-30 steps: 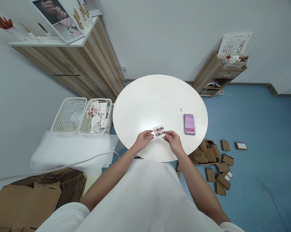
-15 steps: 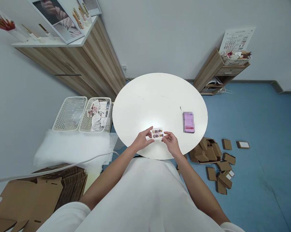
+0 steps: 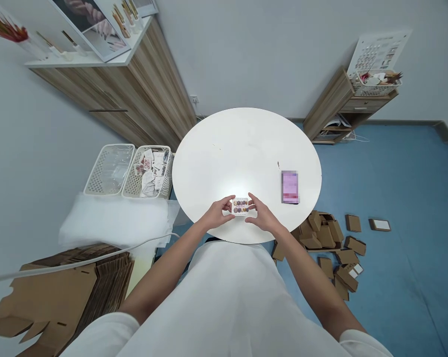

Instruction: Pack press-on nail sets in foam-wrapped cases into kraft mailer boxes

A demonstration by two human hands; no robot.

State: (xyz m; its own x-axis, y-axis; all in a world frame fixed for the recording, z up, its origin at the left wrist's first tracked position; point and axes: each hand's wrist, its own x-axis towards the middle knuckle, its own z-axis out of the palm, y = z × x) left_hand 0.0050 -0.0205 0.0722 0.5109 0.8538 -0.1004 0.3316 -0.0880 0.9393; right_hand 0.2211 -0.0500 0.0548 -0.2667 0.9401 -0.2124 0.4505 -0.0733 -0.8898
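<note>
Just above the near edge of the round white table (image 3: 209,148), a small white card (image 3: 240,206) with two rows of purple, yellow and dark nail-like ovals faces up. My left hand (image 3: 219,213) grips its left side, thumb below and index finger above. At the opposite side, my right hand (image 3: 263,214) has its bent fingers against the card's edge, with thumb and index finger spread around that end. Whether the ovals are printed or real nails is too small to tell. Farther right on the table lies a phone-like slab with a blurred purple face (image 3: 289,186).
Left of the table are a basket of small cards (image 3: 149,191) and a basket of clear plastic (image 3: 100,186). White sheets (image 3: 112,218) and flattened cardboard (image 3: 56,297) lie nearer, crossed by a cable (image 3: 142,243). Small brown boxes (image 3: 346,256) are on the floor at right.
My right thumb and index finger have spread apart from their pinch at the card's lower right corner. The card has shifted slightly left, and the view has tilted a little.
</note>
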